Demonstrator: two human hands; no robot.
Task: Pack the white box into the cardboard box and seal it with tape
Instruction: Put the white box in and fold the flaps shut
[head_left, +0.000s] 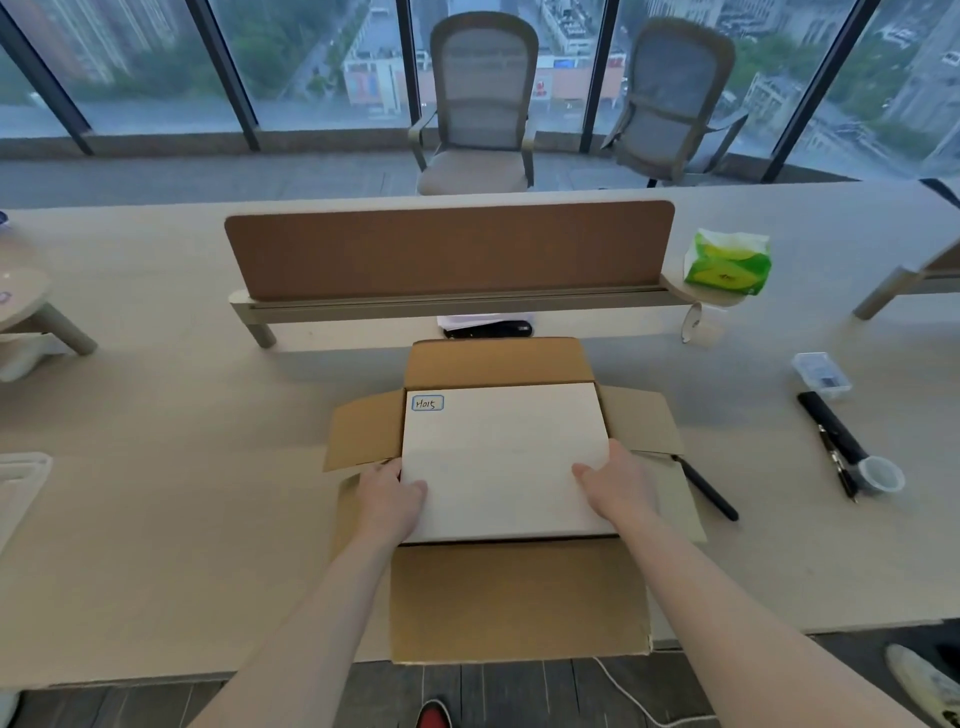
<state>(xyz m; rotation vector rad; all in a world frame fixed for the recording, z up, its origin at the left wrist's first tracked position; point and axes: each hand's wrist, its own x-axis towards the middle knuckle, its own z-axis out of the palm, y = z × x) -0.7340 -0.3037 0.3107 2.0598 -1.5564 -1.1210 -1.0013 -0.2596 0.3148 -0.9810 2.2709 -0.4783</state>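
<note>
— How do the arms lie?

— Both forearms reach forward from the bottom edge of the view, nearly straight, drawing a little closer together toward the white box (504, 462). They pass over the near flap of the cardboard box (519, 597).

— And the hands?

— The left hand (389, 499) sits at the white box's left edge and the right hand (618, 483) at its right edge, with the box's width between them. Each thumb lies flat on the white top. The other fingers drop over the side and are mostly hidden, so each hand grips the white box by an edge.

— Where is the white box?

— In the open mouth of the cardboard box, lying flat, with its label (427, 403) at the far left corner. All four flaps are spread outward. I cannot tell how deep it sits, though a dark gap shows along its near edge.

— Anything close by?

— A black pen (709, 493) on the desk (156, 467), just beside the right flap.
</note>
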